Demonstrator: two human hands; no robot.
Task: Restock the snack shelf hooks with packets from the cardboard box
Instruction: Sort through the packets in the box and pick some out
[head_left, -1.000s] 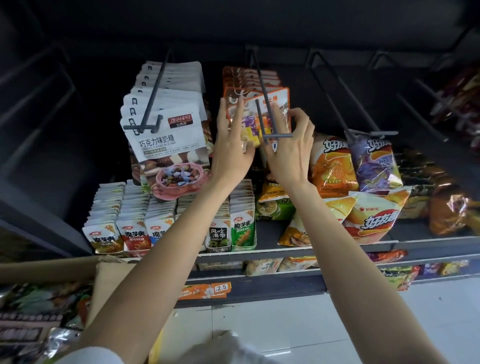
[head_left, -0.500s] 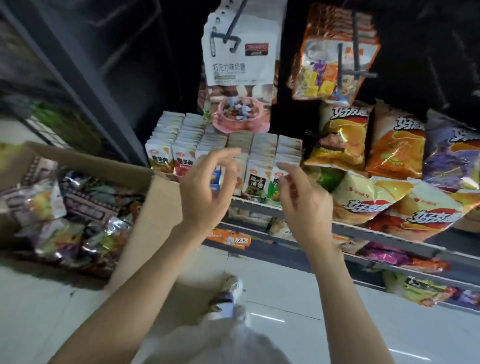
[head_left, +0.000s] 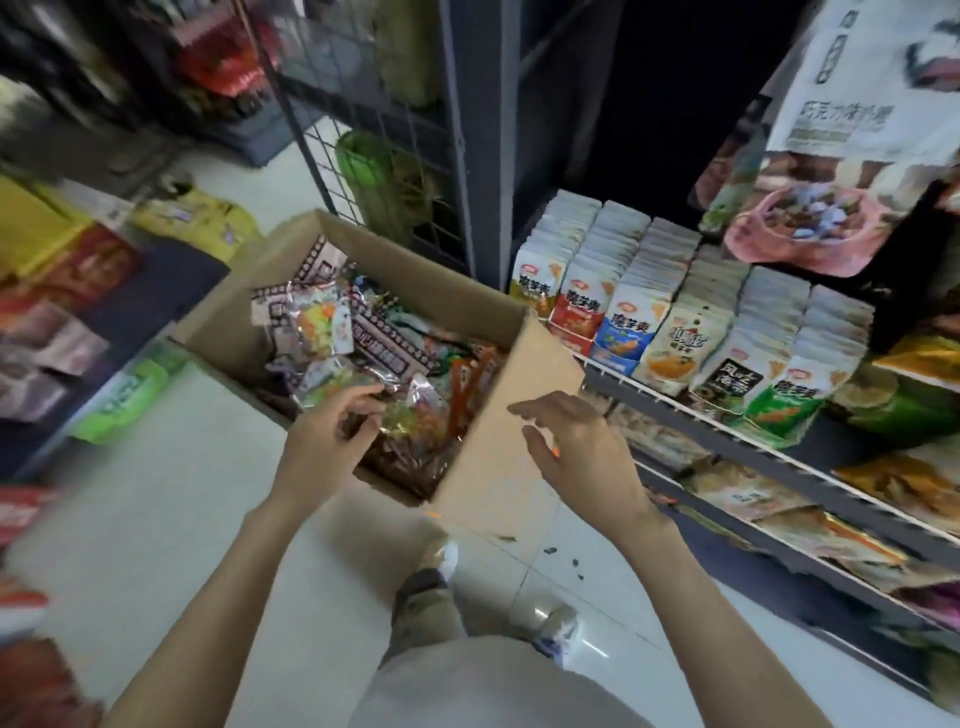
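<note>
Hovering over one cardboard box (head_left: 498, 415), two hands, left hand (head_left: 324, 439) and right hand (head_left: 576, 447), spread empty.

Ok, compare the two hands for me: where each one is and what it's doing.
The left hand reaches into the box, fingertips on a shiny packet; the right hand hovers over the box's near wall, touching nothing. The left hand's fingers curl down toward the packets; the right hand's are spread and relaxed. Whether the left has a grip yet is unclear. Both are bare and empty of stock, palms down.
</note>
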